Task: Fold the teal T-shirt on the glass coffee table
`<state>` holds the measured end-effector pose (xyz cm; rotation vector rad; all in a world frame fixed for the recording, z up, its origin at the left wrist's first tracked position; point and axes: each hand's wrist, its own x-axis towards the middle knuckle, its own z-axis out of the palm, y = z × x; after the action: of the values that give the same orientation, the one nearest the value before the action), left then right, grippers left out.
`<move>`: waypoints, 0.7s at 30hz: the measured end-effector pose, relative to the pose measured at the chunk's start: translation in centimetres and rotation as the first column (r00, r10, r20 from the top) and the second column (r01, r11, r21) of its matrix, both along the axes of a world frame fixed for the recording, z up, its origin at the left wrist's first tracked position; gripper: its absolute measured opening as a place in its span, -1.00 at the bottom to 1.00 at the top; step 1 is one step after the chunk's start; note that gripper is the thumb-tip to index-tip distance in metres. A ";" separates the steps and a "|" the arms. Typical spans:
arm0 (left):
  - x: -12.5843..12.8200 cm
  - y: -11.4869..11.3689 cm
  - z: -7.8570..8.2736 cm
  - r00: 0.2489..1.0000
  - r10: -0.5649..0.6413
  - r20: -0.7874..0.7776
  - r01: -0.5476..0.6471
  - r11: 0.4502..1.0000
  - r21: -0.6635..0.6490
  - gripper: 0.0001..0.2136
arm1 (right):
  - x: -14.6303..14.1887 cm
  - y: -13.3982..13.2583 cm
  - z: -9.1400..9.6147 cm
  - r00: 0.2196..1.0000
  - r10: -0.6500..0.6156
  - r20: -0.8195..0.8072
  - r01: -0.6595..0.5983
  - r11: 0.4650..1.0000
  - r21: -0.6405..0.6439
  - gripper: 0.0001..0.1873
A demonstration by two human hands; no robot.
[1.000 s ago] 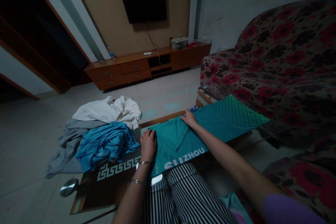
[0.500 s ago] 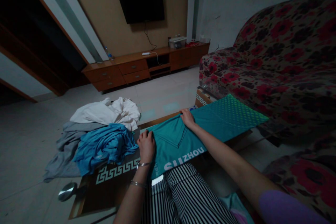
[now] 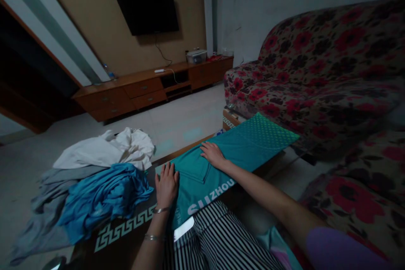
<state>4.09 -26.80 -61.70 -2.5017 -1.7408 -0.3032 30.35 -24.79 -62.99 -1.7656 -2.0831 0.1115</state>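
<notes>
A teal cloth garment (image 3: 218, 164) lies folded lengthwise on a glass coffee table (image 3: 123, 230), printed with white "SUZHOU" lettering and ending in a green dotted panel at the far right. My left hand (image 3: 166, 184) rests flat on its left end with fingers spread, holding nothing. My right hand (image 3: 212, 155) lies flat on the folded flap near the far edge, also not gripping. A bracelet circles my left wrist area, and my striped trousers (image 3: 218, 236) show below the table edge.
A heap of blue (image 3: 101, 202), grey (image 3: 44, 206) and white (image 3: 104, 152) clothes lies left of my left hand, partly on the table. A floral sofa (image 3: 316, 71) fills the right side. A wooden TV cabinet (image 3: 142, 86) stands against the far wall.
My left hand has uncurled from the cloth and now lies flat. My right hand has slid from the far edge onto the flap. The view has swung leftward.
</notes>
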 end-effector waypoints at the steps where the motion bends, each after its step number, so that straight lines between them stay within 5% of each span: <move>1: 0.0 0.1 0.0 1.000 0.005 -0.009 -0.005 1.000 -0.003 -0.52 | 0.9 -0.1 -0.3 1.000 -0.011 -0.019 0.011 1.000 -0.002 -0.60; 6: 0.0 0.6 -0.2 1.000 0.008 -0.027 -0.008 1.000 -0.004 -0.51 | 8.5 -2.5 0.0 0.970 -0.200 -0.139 0.212 0.974 0.076 -0.63; 9: -0.4 1.0 -0.7 1.000 -0.005 -0.018 0.004 1.000 -0.022 -0.52 | 15.8 -5.8 1.3 0.892 -0.419 -0.170 0.438 0.893 0.098 -0.61; 11: -0.4 1.7 -0.5 1.000 0.030 0.007 -0.029 0.999 -0.029 -0.52 | 21.2 -8.5 2.2 0.796 -0.572 -0.197 0.598 0.794 0.112 -0.59; 14: 1.5 3.9 1.0 0.993 0.090 0.074 -0.095 0.993 0.066 -0.51 | 28.4 -12.2 3.1 0.523 -0.833 -0.181 0.852 0.516 0.088 -0.55; 16: 4.8 6.1 2.6 0.994 0.032 0.109 -0.046 0.990 0.134 -0.51 | 32.2 -13.6 3.1 0.350 -0.931 -0.101 0.936 0.351 0.014 -0.55; 17: 7.1 7.2 3.4 0.993 -0.018 0.114 0.003 0.992 0.128 -0.53 | 33.7 -14.0 2.9 0.316 -0.947 -0.057 0.948 0.318 -0.029 -0.55; 21: 19.8 10.6 5.6 0.972 -0.203 0.117 0.215 0.971 -0.102 -0.62 | 37.6 -13.9 1.5 0.392 -0.919 0.035 0.915 0.386 -0.116 -0.55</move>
<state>23.88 -16.17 -56.14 -2.8070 -1.5710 -0.3658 67.98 -38.71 -61.44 -2.7005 -0.7591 -0.0691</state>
